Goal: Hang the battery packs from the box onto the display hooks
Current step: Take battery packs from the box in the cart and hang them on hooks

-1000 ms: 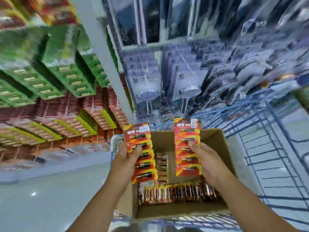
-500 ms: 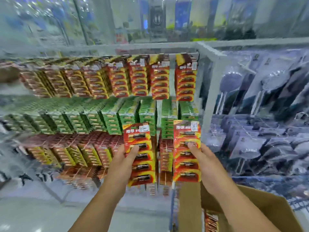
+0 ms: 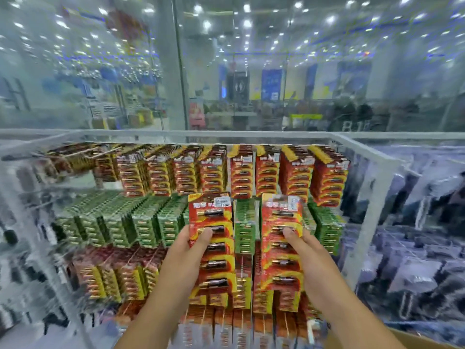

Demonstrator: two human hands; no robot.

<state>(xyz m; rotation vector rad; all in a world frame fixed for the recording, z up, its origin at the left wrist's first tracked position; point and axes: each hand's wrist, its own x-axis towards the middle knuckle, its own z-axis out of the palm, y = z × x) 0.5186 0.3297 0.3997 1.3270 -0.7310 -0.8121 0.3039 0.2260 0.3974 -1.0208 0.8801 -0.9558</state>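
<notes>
Left hand (image 3: 187, 250): grips a red battery strip (image 3: 212, 245), upright, centre frame.
Right hand (image 3: 308, 250): grips a second strip (image 3: 281, 245), upright, just right of centre.
Rack (image 3: 372, 170): behind both, hung full.
Box (image 3: 415, 340): lower right corner.

two bare forearms, no sleeves; left hand (image 3: 187, 250) and right hand (image 3: 305, 250) bare, with short nails.

I hold two red packs (image 3: 211, 238), one in each of my two hands (image 3: 187, 250), before three hanging rows (image 3: 241, 170).
</notes>
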